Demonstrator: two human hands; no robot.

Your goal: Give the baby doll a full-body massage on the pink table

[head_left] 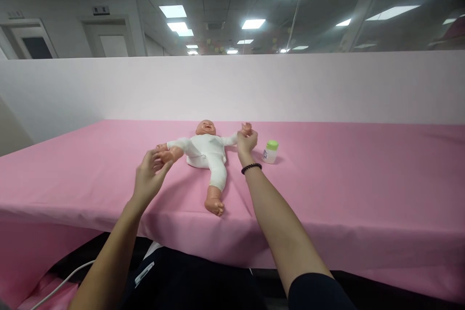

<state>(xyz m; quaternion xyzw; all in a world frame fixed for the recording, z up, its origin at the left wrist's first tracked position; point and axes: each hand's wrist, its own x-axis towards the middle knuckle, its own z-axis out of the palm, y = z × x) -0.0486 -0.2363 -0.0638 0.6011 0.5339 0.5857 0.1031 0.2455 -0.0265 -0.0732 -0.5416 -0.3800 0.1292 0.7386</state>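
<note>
A baby doll (206, 150) with a white cloth body lies on its back on the pink-covered table (345, 179), head toward the wall. My left hand (150, 172) grips the doll's raised leg by its bare foot, near the doll's arm on the left side. The other leg lies straight toward the table's front edge. My right hand (247, 143) is closed around the doll's arm on the right side, at the wrist, with the doll's small hand showing above my fingers. Just right of that hand stands a small translucent jar (270, 155) with a green lid.
A low white wall (232, 87) runs behind the table, with glass panels above it. The pink cloth hangs over the table's front edge near my body. A white cable (65, 281) shows at the lower left.
</note>
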